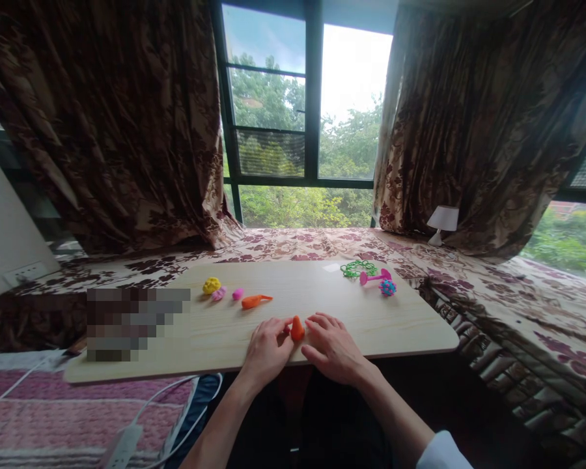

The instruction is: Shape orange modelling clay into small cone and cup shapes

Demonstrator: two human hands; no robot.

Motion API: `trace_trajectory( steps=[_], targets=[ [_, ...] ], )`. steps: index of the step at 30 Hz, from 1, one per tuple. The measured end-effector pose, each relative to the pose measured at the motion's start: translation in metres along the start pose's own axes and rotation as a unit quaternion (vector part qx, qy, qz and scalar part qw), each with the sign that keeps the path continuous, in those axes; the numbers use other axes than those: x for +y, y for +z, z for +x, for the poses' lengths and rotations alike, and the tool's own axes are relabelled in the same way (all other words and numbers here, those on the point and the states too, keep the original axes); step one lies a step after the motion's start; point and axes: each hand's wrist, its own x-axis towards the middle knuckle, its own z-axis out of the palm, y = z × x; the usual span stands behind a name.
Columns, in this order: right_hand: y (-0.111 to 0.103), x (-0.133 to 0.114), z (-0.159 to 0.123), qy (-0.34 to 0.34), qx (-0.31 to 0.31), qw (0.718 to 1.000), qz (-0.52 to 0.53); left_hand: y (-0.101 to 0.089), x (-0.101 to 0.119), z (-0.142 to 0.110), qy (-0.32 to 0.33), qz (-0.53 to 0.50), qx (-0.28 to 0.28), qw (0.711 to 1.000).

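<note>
An orange cone-shaped lump (pixel 297 329), which looks like modelling clay, stands upright near the table's front edge between my two hands. My left hand (pixel 267 348) is on its left side with fingers curled; a small pinkish-red piece (pixel 287 329) shows between thumb and forefinger. To the right of the cone, my right hand (pixel 336 346) rests palm down with its fingers apart, holding nothing I can see. Beyond my left hand lies an orange carrot-like piece (pixel 254 301) with a thin tail. Next to it are a magenta ball (pixel 237 294), a light pink lump (pixel 219 294) and a yellow lump (pixel 211 285).
At the table's (pixel 317 286) far right lie a green string coil (pixel 359 268), a pink dumbbell-shaped item (pixel 376 278) and a blue-and-pink knobbly ball (pixel 387 287). A pixelated patch covers the left end. A white lamp (pixel 442 221) stands on the sill; a power strip (pixel 123 446) lies at lower left.
</note>
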Motion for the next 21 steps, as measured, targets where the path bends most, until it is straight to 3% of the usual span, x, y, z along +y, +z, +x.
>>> trace_trajectory(
  steps=[4, 11, 17, 21],
  targets=[
    [0.0002, -0.0004, -0.0002, -0.006, -0.008, 1.0, -0.004, -0.0018, 0.0024, -0.0003, -0.004, -0.007, -0.019, 1.0],
    [-0.0013, -0.0034, 0.0006, -0.001, -0.014, 1.0, -0.007, 0.0033, 0.0029, 0.0002, -0.014, 0.012, 0.002, 1.0],
    [0.0001, -0.0013, -0.0007, -0.004, 0.01, 1.0, 0.018, 0.0038, 0.0017, -0.0012, 0.002, 0.033, 0.013, 0.999],
    [0.0047, 0.0041, 0.0063, 0.029, 0.053, 0.994, 0.087, 0.0024, 0.0037, -0.001, 0.0, 0.038, 0.018, 0.999]
  ],
)
